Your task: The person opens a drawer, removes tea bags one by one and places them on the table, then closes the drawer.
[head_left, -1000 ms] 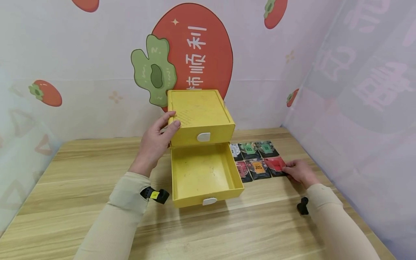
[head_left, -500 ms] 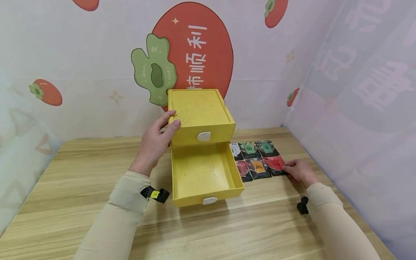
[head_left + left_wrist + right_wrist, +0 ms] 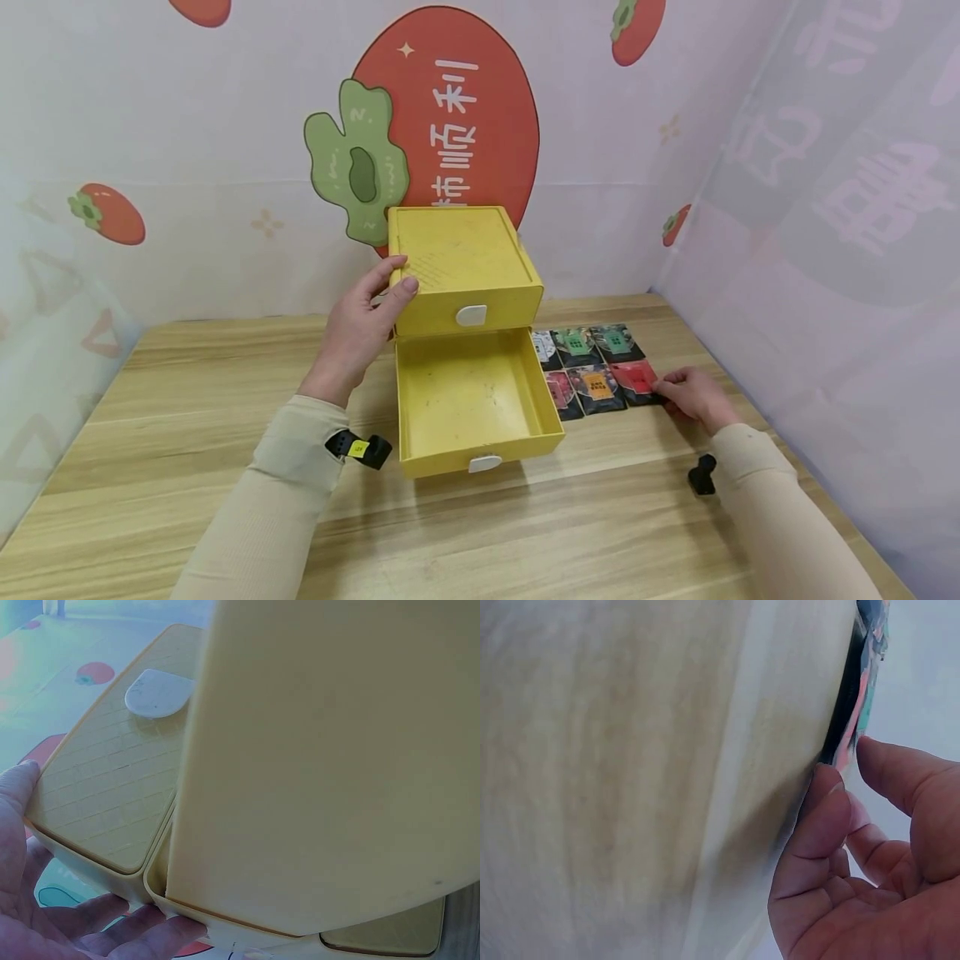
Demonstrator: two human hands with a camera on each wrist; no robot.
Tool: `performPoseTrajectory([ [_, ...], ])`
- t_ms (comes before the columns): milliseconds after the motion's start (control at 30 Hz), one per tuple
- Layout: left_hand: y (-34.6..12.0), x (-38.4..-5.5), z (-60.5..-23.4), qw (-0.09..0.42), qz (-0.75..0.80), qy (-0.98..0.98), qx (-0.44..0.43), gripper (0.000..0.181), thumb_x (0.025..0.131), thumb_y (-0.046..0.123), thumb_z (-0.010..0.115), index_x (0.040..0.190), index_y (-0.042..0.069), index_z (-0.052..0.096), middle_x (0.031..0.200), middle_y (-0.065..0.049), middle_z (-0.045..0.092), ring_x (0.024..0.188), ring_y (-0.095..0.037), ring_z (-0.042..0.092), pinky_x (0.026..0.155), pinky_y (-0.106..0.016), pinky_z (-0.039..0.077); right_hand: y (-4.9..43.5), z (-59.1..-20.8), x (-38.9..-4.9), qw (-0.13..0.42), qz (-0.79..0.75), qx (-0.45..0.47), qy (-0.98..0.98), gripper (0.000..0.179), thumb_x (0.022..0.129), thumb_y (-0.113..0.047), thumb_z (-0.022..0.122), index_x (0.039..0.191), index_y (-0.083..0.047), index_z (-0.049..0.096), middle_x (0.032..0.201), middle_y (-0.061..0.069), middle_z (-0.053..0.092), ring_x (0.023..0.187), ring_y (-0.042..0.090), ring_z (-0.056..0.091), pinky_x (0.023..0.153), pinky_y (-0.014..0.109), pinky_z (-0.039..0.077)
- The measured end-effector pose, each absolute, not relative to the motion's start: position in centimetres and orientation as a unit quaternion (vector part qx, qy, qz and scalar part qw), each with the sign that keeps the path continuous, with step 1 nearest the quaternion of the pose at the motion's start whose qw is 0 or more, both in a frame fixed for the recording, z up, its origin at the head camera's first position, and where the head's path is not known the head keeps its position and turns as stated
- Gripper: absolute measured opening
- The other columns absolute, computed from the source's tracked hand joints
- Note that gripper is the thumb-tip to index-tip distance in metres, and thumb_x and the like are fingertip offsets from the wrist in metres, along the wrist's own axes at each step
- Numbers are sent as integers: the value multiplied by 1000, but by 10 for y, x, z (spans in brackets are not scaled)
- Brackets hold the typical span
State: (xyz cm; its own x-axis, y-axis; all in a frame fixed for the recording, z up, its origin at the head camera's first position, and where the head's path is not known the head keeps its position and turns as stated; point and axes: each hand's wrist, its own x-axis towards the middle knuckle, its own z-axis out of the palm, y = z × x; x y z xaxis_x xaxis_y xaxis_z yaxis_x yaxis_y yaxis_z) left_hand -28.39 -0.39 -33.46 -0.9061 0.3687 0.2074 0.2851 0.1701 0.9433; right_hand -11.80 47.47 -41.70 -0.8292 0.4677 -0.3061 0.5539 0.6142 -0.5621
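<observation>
A yellow two-drawer desktop cabinet [image 3: 467, 250] stands mid-table, its lower drawer [image 3: 480, 400] pulled out with nothing inside. My left hand [image 3: 352, 333] holds the cabinet's upper left front corner, thumb over the top edge. In the left wrist view, the fingers [image 3: 131, 930] lie along its side beneath the upper drawer front [image 3: 112, 780]. To the right, my right hand [image 3: 693, 396] pinches the near right corner of a red-and-black sachet [image 3: 636, 379]. The right wrist view shows this sachet [image 3: 847, 724] edge-on, between thumb and forefinger.
Several similar flat sachets lie in two rows beside the cabinet, among them an orange one [image 3: 597, 387] and a green one [image 3: 617, 342]. The drawer partly hides the leftmost ones. A printed cloth [image 3: 225, 250] stands behind the wooden table [image 3: 225, 375], and another bounds its right side.
</observation>
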Motion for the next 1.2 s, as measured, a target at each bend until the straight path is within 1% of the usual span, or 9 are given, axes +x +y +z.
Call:
performPoseTrajectory([
  [200,-4,-284,-335,32,605,766,215,64,99,63,60,156,35,48,161,-5,45,138,-27,55,103,-45,49,470,-408,-118,28,-331,270,904,54,103,-28,59,137,13,51,90,13,69,80,17,61,68,26,50],
  [300,-4,-284,-335,33,605,767,212,65,99,63,60,156,36,48,161,-4,45,138,-26,55,100,-43,50,463,-401,-120,8,-352,256,900,55,105,-30,58,140,11,49,102,16,67,83,17,61,68,26,54],
  [433,-3,-284,-335,33,606,766,213,64,99,63,60,156,36,48,162,-3,44,138,-27,55,100,-43,50,448,-389,-123,-8,-344,234,909,61,106,-39,56,146,6,49,127,24,62,98,26,65,75,31,57],
  [533,-2,-284,-335,32,609,763,214,64,99,63,60,156,36,49,162,-3,45,138,-27,55,104,-46,50,434,-378,-125,-23,-332,212,919,63,106,-45,55,146,4,51,130,26,62,105,35,65,76,34,56],
  [633,-1,-285,-336,31,612,761,215,64,99,63,61,156,35,49,161,-4,45,138,-27,56,106,-49,50,418,-368,-127,-42,-332,186,924,62,106,-48,55,143,2,54,126,25,65,106,38,66,75,35,55],
  [733,-1,-285,-335,30,613,760,214,65,99,63,61,156,35,49,161,-4,45,137,-27,56,107,-50,49,403,-360,-127,-58,-332,161,928,59,106,-50,55,139,-1,57,125,23,67,105,37,68,76,35,56],
  [833,-1,-286,-335,30,615,759,213,65,99,63,61,155,35,49,161,-4,45,137,-27,56,108,-49,49,388,-352,-128,-73,-330,141,930,53,106,-47,56,136,-3,60,122,20,67,100,32,69,78,35,56],
  [1000,-2,-285,-335,30,614,761,210,65,98,64,61,155,35,49,162,-3,45,137,-27,56,107,-49,50,363,-339,-127,-88,-345,121,927,47,105,-44,60,132,-5,62,113,16,68,89,26,67,72,31,58],
  [1200,-3,-285,-336,31,609,765,207,65,98,65,61,155,37,49,162,-2,45,137,-26,56,102,-47,50,332,-328,-122,-121,-333,73,932,36,105,-37,64,126,-8,67,105,9,70,89,22,64,69,27,55],
])
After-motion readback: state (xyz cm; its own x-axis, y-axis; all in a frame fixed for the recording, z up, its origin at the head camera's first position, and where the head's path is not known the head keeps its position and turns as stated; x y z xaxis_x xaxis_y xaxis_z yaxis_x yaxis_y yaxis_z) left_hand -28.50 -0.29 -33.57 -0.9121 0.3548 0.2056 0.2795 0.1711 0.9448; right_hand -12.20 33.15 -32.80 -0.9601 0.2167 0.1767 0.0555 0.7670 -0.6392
